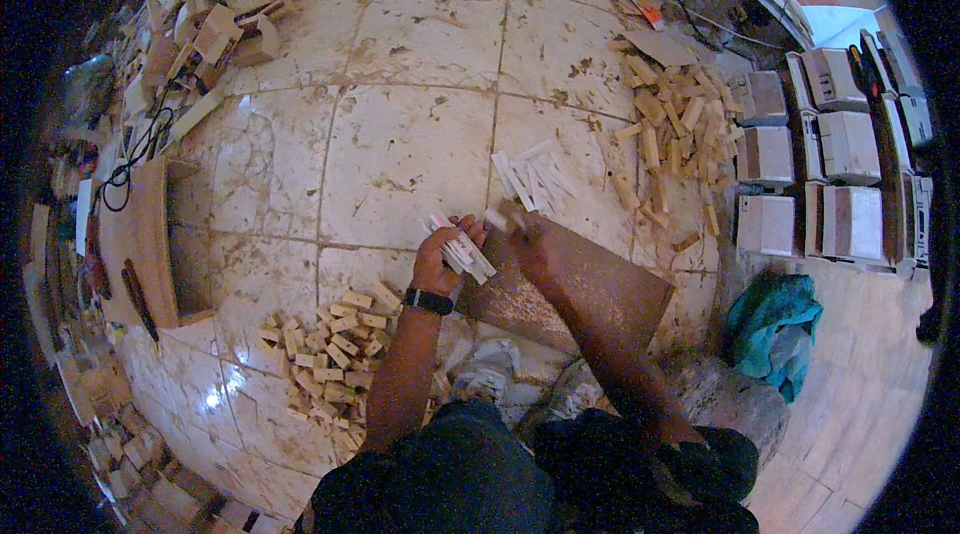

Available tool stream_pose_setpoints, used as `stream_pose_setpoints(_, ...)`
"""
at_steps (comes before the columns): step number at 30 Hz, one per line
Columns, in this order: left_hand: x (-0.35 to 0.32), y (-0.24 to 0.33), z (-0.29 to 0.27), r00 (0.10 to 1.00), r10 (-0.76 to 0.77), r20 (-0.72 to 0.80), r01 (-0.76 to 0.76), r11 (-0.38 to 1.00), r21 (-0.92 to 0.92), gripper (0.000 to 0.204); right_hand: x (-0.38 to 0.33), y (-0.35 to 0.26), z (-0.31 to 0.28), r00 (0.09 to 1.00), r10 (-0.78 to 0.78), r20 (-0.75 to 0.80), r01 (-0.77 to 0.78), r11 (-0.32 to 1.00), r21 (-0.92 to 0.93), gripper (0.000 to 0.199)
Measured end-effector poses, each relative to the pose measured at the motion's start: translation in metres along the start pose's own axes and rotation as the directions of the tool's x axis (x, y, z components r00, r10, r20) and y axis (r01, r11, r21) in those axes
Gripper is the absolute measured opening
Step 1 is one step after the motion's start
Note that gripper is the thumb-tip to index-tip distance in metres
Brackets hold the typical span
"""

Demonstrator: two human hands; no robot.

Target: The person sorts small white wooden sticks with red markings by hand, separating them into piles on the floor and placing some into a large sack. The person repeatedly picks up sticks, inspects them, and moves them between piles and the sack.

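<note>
Pale strips (467, 256): light, slim, best held mid-length

The bundle sits in the left hand (436, 262), its fingers curled around the strips, above the left edge of the brown board (610, 289). The right hand (530, 242) is over the board's far corner; blur hides whether its fingers grasp anything. More loose strips (533, 177) lie on the tiled floor (405, 139) just beyond that corner. They look light and fairly stiff, probably easy to snap if bent; a bundle may slide apart, so a grip around the middle should suit.
</note>
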State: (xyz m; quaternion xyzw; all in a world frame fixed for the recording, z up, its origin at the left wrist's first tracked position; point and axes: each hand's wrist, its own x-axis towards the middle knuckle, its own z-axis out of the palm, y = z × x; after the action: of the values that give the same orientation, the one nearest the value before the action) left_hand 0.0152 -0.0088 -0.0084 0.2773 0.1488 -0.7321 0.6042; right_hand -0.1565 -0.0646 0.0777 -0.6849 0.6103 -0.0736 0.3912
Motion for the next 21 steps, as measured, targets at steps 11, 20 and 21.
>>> stream_pose_setpoints(11, -0.006, -0.005, 0.021, 0.997, 0.008, 0.082, -0.004, 0.998, -0.055, 0.036, 0.001, -0.031, -0.031, 0.871, -0.285, 0.401, 0.375, 0.912, -0.166, 0.027)
stream_pose_setpoints(20, -0.006, -0.005, 0.012, 0.995, 0.079, 0.058, -0.083, 0.993, 0.08, 0.04, -0.005, 0.015, 0.033, 0.973, 0.007, 0.231, -0.132, 0.839, 0.528, 0.021)
stream_pose_setpoints(21, -0.004, -0.004, 0.008, 0.995, 0.038, 0.092, -0.047, 0.994, 0.097, 0.039, -0.007, 0.018, 0.033, 0.965, 0.035, 0.258, -0.184, 0.792, 0.582, 0.021)
